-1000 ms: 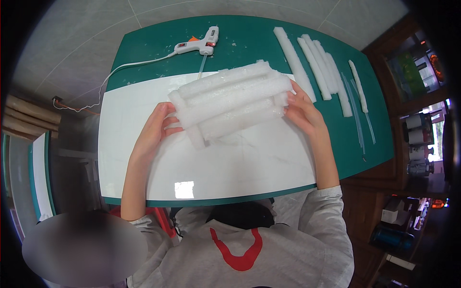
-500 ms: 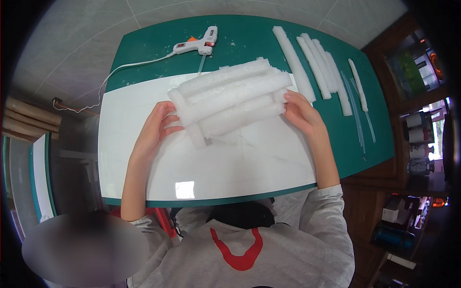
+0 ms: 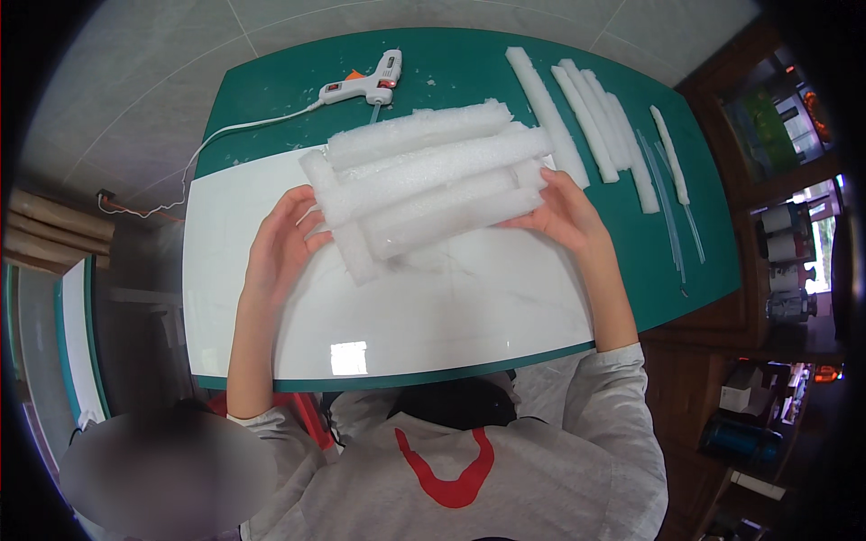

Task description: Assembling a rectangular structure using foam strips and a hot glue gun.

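Observation:
Between my two hands is a raft-like assembly of white foam rolls (image 3: 433,171), several lying side by side across shorter pieces at both ends. It is tilted, its right end farther from me. My left hand (image 3: 290,236) grips the left end, fingers curled at its edge. At the right end, my right hand (image 3: 561,212) has its thumb on top and fingers reaching underneath, partly hidden by the foam. Beyond the assembly, a white glue gun (image 3: 365,86) with an orange trigger lies on its side, a clear glue stick (image 3: 375,113) sticking out of it.
A white glossy board (image 3: 433,316) covers the near part of the green table (image 3: 631,261). Loose foam rolls (image 3: 591,117) and clear glue sticks (image 3: 666,212) lie at the right. The glue gun's cord (image 3: 234,124) runs off the left edge. A person's blurred head (image 3: 167,464) is at lower left.
The foam assembly has shifted slightly left and tipped, showing more of its near side. My right fingers have slid further under its right end. The glue gun has stayed in place.

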A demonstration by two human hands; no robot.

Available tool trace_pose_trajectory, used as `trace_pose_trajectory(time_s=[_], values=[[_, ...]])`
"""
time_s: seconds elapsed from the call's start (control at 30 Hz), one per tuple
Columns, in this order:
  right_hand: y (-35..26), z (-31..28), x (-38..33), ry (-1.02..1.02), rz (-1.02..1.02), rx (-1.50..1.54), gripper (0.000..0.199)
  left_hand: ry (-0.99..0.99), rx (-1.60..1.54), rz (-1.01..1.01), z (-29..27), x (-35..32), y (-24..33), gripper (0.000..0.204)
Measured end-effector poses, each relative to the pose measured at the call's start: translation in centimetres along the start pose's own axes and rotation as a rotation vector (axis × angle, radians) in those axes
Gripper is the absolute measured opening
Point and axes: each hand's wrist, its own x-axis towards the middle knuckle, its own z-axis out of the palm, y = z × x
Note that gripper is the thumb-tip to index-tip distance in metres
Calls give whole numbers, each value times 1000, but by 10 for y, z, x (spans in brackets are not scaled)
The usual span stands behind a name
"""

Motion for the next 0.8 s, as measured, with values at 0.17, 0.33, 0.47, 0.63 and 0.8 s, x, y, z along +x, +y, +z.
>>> trace_pose_trajectory(time_s=[0.17,0.33,0.47,0.63,0.8], values=[[0,-2,-3,-61,27,-3,58,-4,-5,41,-1,-1,0,40],[0,-2,-3,-66,-35,-9,64,-71,-29,52,-1,-3,2,44],[1,0,-3,-40,-69,-26,66,-82,-15,49,-1,-3,1,47],[2,-3,-1,-24,-114,-10,66,-118,-5,37,-4,-3,2,47],[-7,-6,-4,17,-197,12,63,-138,65,16,3,-2,5,46]])
